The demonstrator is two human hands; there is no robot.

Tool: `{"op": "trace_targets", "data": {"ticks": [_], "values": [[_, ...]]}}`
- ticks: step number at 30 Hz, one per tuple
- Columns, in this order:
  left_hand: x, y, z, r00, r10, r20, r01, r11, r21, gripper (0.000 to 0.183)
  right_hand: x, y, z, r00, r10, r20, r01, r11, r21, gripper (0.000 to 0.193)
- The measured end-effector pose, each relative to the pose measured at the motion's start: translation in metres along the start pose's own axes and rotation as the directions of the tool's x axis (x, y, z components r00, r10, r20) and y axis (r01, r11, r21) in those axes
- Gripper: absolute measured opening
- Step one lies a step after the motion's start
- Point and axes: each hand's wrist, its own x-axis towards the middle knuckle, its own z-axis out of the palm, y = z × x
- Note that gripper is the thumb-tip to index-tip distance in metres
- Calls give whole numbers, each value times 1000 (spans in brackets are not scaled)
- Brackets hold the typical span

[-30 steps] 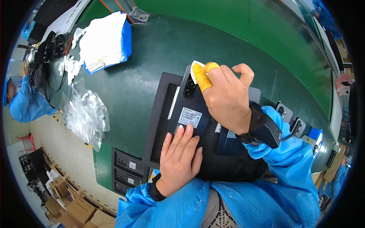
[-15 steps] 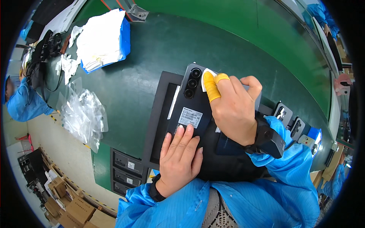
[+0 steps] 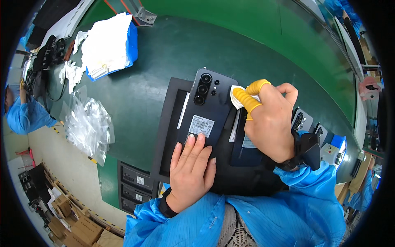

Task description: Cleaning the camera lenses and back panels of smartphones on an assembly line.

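Note:
A dark phone (image 3: 216, 105) lies back up, tilted to the right, over a black foam tray (image 3: 161, 123). Its lenses are at the top, and a white label (image 3: 201, 126) sits mid-back. My left hand (image 3: 191, 175) lies flat with fingers apart, fingertips on the phone's lower part at the label. My right hand (image 3: 271, 119), with yellow finger cots on two fingers, pinches a folded white wiping cloth (image 3: 236, 97) beside the phone's upper right edge. Partly under my right hand lies a second dark phone (image 3: 242, 155) with a label.
A blue bin (image 3: 132, 45) heaped with white cloths stands at the far left, and clear plastic bags (image 3: 88, 127) pile below it. More phones (image 3: 302, 119) stand at the right. Another foam tray (image 3: 135, 185) holds several phones at lower left. A person in blue (image 3: 26, 111) is at the left edge.
My right hand has moved right with the cloth, from the phone's back near the lenses to its right edge. The small lenses and the second phone's label now show. My left hand stays in place.

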Motion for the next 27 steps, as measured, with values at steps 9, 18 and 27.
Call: {"op": "trace_targets", "data": {"ticks": [9,18,27], "values": [[0,1,0,1000,4,-4,-4,1000,15,29,1,-6,28,980,-192,57,189,980,59,26],[1,0,0,1000,-8,3,8,1000,1,29,10,10,15,993,-108,-36,107,994,-29,6],[0,1,0,1000,-11,-1,11,1000,2,29,23,-8,31,980,-198,-7,197,972,127,24]]}}
